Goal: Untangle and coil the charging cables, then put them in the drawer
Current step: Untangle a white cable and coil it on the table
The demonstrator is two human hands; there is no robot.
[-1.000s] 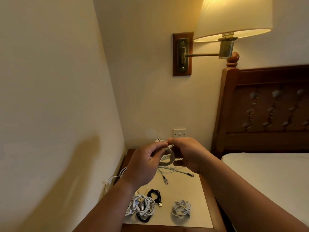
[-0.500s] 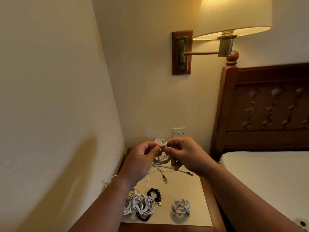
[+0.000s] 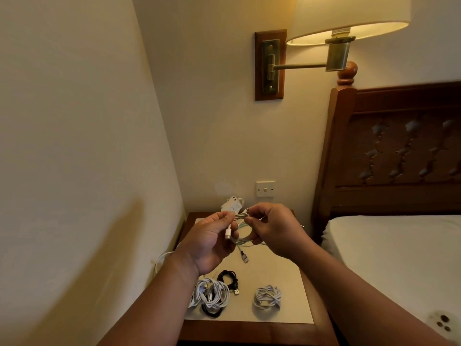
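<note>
Above the nightstand (image 3: pixel 274 268) both my hands hold one white cable coil (image 3: pixel 240 238). My left hand (image 3: pixel 208 242) pinches the coil's left side, and a white plug hangs by its thumb. My right hand (image 3: pixel 270 227) grips the coil's top right with curled fingers. A pale green cable with a grey plug (image 3: pixel 244 257) lies on the top just below the coil. Nearer me lie a white coiled bundle (image 3: pixel 212 293), a black coiled cable (image 3: pixel 228 279) and a small white coil (image 3: pixel 267 295). No drawer is in view.
A white charger block (image 3: pixel 230 206) sits at the back of the nightstand under a wall switch (image 3: pixel 265 189). A bare wall closes in on the left, a bed (image 3: pixel 399 258) with wooden headboard on the right. A wall lamp (image 3: pixel 344 23) hangs overhead.
My hands stayed together on the white cable and wound it tighter. The loose loop now hangs as a small coil between them, and a plug end shows by my left thumb.
</note>
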